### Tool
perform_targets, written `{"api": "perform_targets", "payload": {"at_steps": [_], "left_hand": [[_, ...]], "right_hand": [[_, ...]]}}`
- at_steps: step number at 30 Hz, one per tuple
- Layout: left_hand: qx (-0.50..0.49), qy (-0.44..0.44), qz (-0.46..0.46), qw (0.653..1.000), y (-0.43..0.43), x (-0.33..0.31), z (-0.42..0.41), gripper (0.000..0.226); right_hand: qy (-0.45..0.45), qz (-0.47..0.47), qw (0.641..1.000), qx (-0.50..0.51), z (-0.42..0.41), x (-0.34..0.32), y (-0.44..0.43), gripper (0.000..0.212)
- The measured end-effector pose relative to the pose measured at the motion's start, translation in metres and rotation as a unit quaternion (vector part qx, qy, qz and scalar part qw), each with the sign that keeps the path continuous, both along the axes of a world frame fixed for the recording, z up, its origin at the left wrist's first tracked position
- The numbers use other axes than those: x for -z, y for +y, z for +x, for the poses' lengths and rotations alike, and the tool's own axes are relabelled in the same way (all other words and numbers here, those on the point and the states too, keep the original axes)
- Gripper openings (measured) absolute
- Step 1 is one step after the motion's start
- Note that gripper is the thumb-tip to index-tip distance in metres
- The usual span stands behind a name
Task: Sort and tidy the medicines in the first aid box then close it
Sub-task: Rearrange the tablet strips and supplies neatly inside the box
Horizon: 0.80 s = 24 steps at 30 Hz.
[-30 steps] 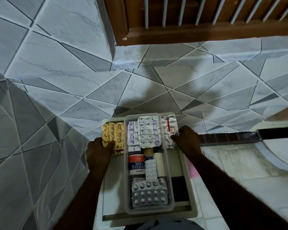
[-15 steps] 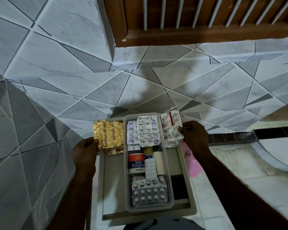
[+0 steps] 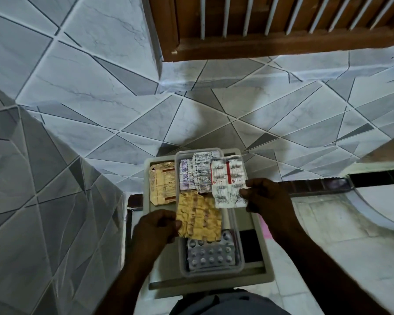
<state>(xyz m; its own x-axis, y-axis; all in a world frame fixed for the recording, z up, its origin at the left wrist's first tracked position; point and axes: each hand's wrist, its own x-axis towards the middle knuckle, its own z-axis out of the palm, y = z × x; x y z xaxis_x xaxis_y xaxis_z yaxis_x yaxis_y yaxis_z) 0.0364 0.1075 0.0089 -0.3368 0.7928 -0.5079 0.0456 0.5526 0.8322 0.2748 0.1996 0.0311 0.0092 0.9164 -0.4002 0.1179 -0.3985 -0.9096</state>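
The open grey first aid box (image 3: 261, 276) sits low in the middle of the view, with a clear inner tray (image 3: 241, 262) along its centre. My left hand (image 3: 155, 228) grips a gold foil blister strip (image 3: 199, 218) held over the tray's middle. A white blister strip with a red stripe (image 3: 229, 180) is pinched in my right hand (image 3: 266, 198) over the tray's far right. White and purple strips (image 3: 195, 176) lie at the tray's far end. A silver blister pack (image 3: 210, 255) fills the near end. A worn yellow carton (image 3: 162, 183) lies in the left compartment.
The box rests on a white tiled ledge (image 3: 328, 242) against grey-and-white patterned wall tiles. A wooden window frame with white bars (image 3: 259, 26) is above. A dark strip (image 3: 316, 185) runs right from the box. A pink scrap (image 3: 265, 226) shows beside the box's right wall.
Both hands lifted their strips out of the side compartments and carried them inward over the tray. The gold strip now hides the tape roll. A yellow carton is uncovered on the left.
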Motion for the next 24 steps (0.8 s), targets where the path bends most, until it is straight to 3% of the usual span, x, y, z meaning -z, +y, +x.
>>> {"api": "perform_targets", "payload": {"at_steps": [4, 12, 17, 20, 24], "left_hand": [[0.014, 0.046, -0.002, 0.999, -0.014, 0.005, 0.015, 0.014], [0.057, 0.130, 0.018, 0.990, -0.027, 0.011, 0.023, 0.028], [0.108, 0.256, 0.070, 0.958, -0.029, 0.008, 0.030, 0.037], [0.130, 0.275, 0.079, 0.950, -0.027, 0.013, 0.026, 0.044], [0.199, 0.342, 0.094, 0.914, -0.024, 0.015, 0.026, 0.046]], "right_hand": [[-0.031, -0.016, 0.998, -0.046, -0.006, 0.009, -0.020, 0.025], [-0.175, 0.035, 0.975, -0.133, -0.013, 0.020, -0.049, 0.022], [-0.377, 0.129, 0.893, -0.208, -0.017, 0.025, -0.058, 0.028], [-0.414, 0.141, 0.870, -0.228, -0.021, 0.026, -0.064, 0.033], [-0.473, 0.188, 0.817, -0.272, -0.026, 0.027, -0.068, 0.035]]}}
